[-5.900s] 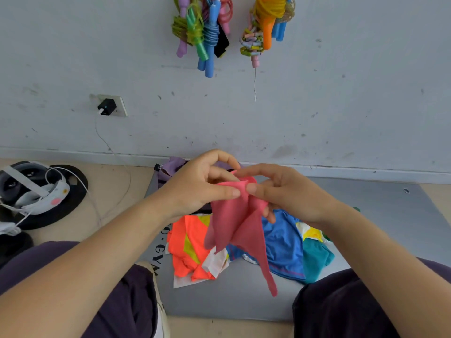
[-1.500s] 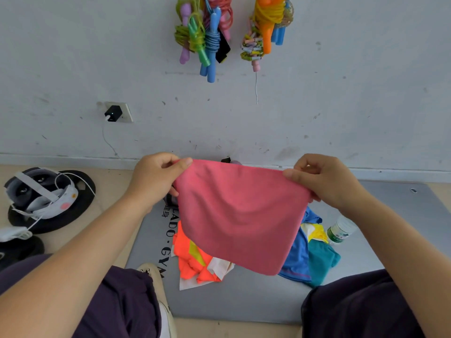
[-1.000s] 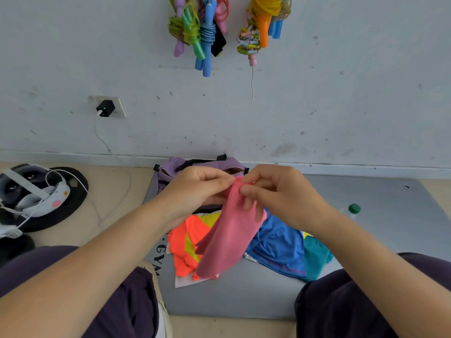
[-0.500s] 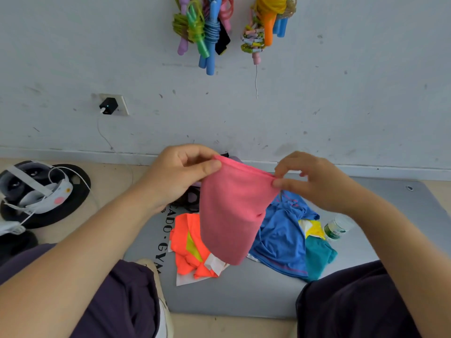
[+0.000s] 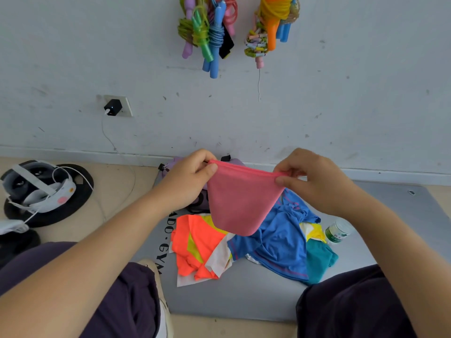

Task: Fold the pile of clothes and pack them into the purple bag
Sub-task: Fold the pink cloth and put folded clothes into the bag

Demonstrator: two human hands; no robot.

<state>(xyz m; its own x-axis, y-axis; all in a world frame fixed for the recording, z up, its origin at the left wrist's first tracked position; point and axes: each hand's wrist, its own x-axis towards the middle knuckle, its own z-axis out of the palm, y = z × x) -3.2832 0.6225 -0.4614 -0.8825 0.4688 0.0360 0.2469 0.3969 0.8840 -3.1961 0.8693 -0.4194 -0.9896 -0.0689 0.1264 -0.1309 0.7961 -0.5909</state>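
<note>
Pink garment (image 5: 238,203) pinched taut by its top corners between left hand (image 5: 188,184) and right hand (image 5: 314,179), purple bag (image 5: 170,167) just behind the grip (mostly hidden): thin pinch, likely slipping and unfolding onto the pile (image 5: 268,245) below.

- The left hand (image 5: 188,181) and right hand (image 5: 314,179) each pinch a top corner of a pink garment (image 5: 240,198), held spread at the centre of the frame.
- Below it, an orange garment (image 5: 192,247), a blue shirt (image 5: 278,245) and a teal piece (image 5: 319,259) lie crumpled on a grey mat (image 5: 244,296).
- A purple bag (image 5: 170,167) shows behind the left hand, mostly hidden.
- A small green-labelled bottle (image 5: 338,231) lies right of the pile.
- Coloured skipping ropes (image 5: 210,32) hang on the wall (image 5: 353,93) at the top.
- A headset (image 5: 36,189) rests on a black disc (image 5: 61,215) at the left edge.
- A black plug (image 5: 112,108) sits in a wall socket at upper left.
</note>
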